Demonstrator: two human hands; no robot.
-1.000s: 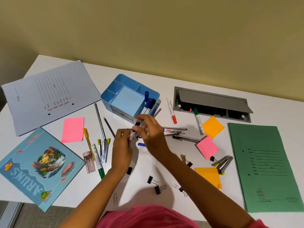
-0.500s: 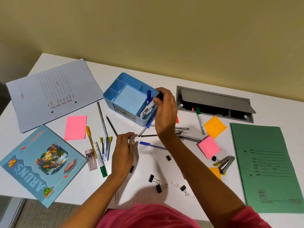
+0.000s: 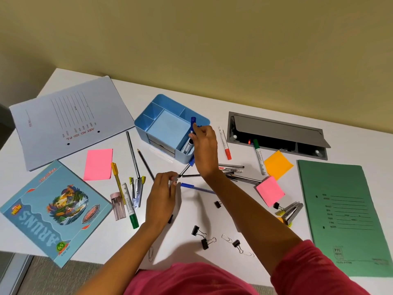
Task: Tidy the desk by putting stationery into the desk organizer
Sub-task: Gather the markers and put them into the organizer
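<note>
The blue desk organizer (image 3: 161, 107) stands at the middle back of the white desk (image 3: 212, 107). My right hand (image 3: 205, 147) hovers over its right compartment, fingers closed on a black-capped marker (image 3: 188, 145) that stands in there beside a blue marker (image 3: 193, 123). My left hand (image 3: 162, 196) rests on the desk in front of the organizer. Its fingertips touch the near end of a thin black pen (image 3: 186, 169), which lies flat. A blue pen (image 3: 197, 188) lies just right of that hand.
Left of the hands lie a pencil (image 3: 145, 165), yellow pen (image 3: 117, 179), green marker (image 3: 129, 205), staple removers (image 3: 137, 192) and pink notes (image 3: 98, 163). Right: red marker (image 3: 225, 143), pens (image 3: 234, 169), sticky notes (image 3: 277, 165), stapler (image 3: 292, 211), green folder (image 3: 344, 216). Binder clips (image 3: 200, 235) lie near.
My right hand carried the black-capped marker from the desk's middle up into the organizer's right compartment. My left hand let go of the marker and slid to the thin black pen.
</note>
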